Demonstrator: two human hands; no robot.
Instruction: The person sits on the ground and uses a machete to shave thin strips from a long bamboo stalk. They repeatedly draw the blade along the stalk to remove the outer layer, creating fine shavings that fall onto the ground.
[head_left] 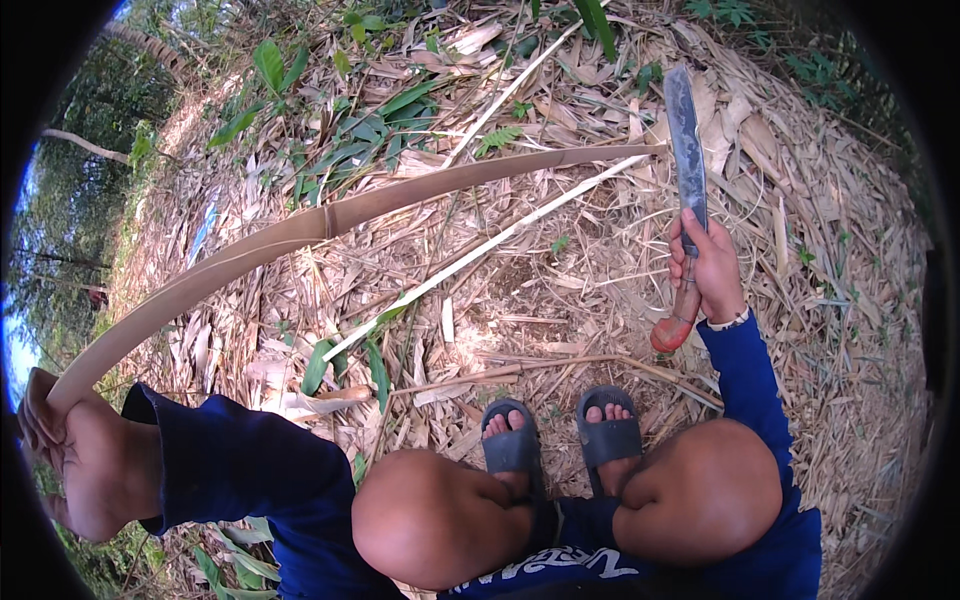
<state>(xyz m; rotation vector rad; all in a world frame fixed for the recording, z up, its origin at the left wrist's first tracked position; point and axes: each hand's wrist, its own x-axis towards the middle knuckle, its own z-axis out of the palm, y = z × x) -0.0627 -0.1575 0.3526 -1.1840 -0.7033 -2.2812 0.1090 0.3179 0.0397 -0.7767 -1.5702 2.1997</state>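
Observation:
At the far left my left hand [88, 455] is closed round the near end of a long split bamboo strip [400, 198]. The strip curves up and across to the right, with a node ridge partway along. Its thin far end comes right beside the blade of a machete [685, 140]; whether they touch I cannot tell. My right hand [715, 265] grips the machete where blade and handle meet, the dark blade pointing away from me. Below the fingers, the reddish-brown butt of the handle shows. Part of my left hand fades into the dark rim of the picture.
A pale, narrow bamboo strip [500, 240] lies slanting below the held one. Dry leaves and husks [300, 370] cover the ground, with green leaves [365, 140] among them. My sandalled feet [512, 450] and bent knees are close in front. Trees [70, 220] stand at the left.

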